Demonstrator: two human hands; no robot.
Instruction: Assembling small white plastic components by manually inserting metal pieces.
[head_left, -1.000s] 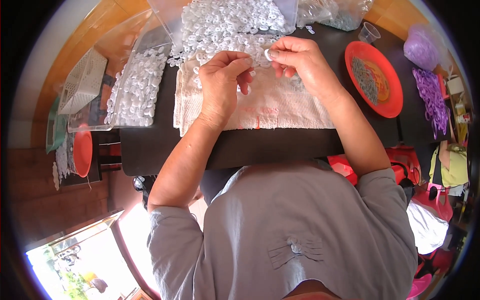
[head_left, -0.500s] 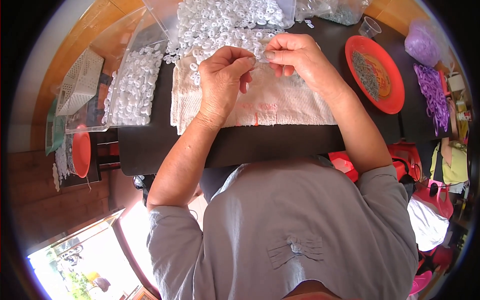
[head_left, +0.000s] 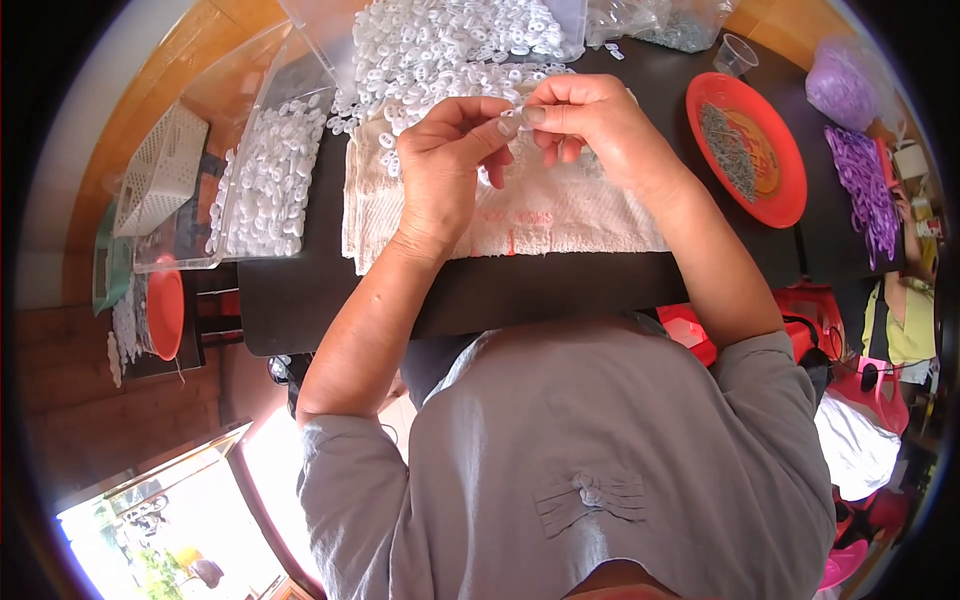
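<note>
- Your left hand point(head_left: 437, 165) is over the cloth point(head_left: 600, 225), its thumb and forefinger pressed together; you cannot tell from here what they grip.
- Your right hand point(head_left: 605, 125) faces it, thumb and forefinger pinching a small white piece point(head_left: 516, 112), mostly hidden by the fingertips.
- That piece sits between your two hands, whose fingertips meet or nearly meet above the cloth.
- Beyond your hands, more white pieces point(head_left: 450, 35) form a heap, spilling onto the cloth's far edge.
- To your left, a clear tub point(head_left: 180, 264) holds another pile of them, with a pale basket point(head_left: 165, 165) beside it.
- To your right, a red plate point(head_left: 792, 190) bears thin grey bits point(head_left: 728, 148); a clear cup point(head_left: 737, 58) stands just beyond.
- Farther right, a purple bundle point(head_left: 864, 185) lies on the dark table point(head_left: 310, 310).
</note>
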